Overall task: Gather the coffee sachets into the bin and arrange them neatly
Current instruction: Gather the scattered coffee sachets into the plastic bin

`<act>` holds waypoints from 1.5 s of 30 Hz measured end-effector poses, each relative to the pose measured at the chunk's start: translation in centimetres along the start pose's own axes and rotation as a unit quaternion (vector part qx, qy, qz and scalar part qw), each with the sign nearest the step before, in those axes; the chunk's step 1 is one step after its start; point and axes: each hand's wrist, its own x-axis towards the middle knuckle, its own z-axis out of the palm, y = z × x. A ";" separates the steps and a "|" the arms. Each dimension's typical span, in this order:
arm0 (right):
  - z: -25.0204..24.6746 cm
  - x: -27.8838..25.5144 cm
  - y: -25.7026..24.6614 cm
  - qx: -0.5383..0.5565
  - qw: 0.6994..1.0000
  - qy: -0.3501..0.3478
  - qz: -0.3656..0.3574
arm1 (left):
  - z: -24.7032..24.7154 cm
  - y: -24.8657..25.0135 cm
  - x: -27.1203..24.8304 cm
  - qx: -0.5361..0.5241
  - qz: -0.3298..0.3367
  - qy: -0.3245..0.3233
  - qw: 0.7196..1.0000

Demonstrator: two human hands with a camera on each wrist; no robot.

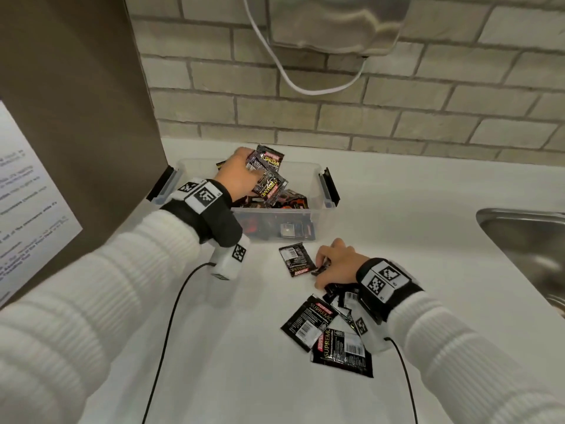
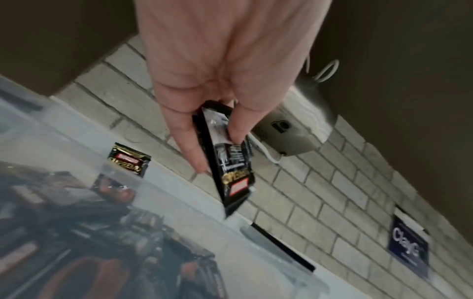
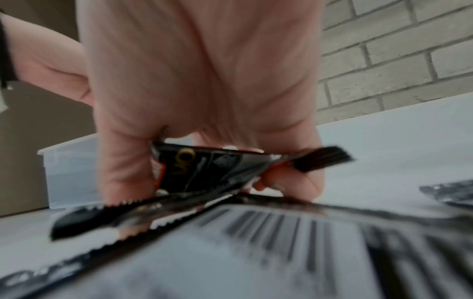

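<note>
Left hand (image 1: 237, 172) over the clear bin (image 1: 312, 183), fingers pinching a small bunch of coffee sachets (image 1: 267, 175); risk: bunch fans out on release and lands askew on the jumbled sachets already inside, or one slides over the rim; right hand (image 1: 334, 264) low on the counter (image 1: 214, 347), fingers curled round one sachet (image 3: 204, 172) just beside the loose pile (image 1: 330, 335); risk: the slick foil slips, or neighbours get dragged toward the sink (image 1: 526, 240)

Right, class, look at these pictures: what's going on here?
A person is gathering black coffee sachets into a clear plastic bin on a white counter. The left hand holds sachets over the bin; the right hand pinches one sachet from the loose pile on the counter.
</note>
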 end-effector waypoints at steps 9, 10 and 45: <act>-2.5 -1.4 -3.4 0.110 0.986 0.055 -0.109 | 0.5 -4.6 -2.8 0.163 0.014 0.053 0.985; -3.6 -1.8 -4.3 0.139 0.979 0.067 -0.135 | 0.5 -4.9 -3.3 0.178 0.031 0.046 0.982; 0.5 -9.1 6.7 -0.031 0.974 -0.004 0.224 | 12.1 -1.0 -10.9 0.441 0.059 -0.466 0.764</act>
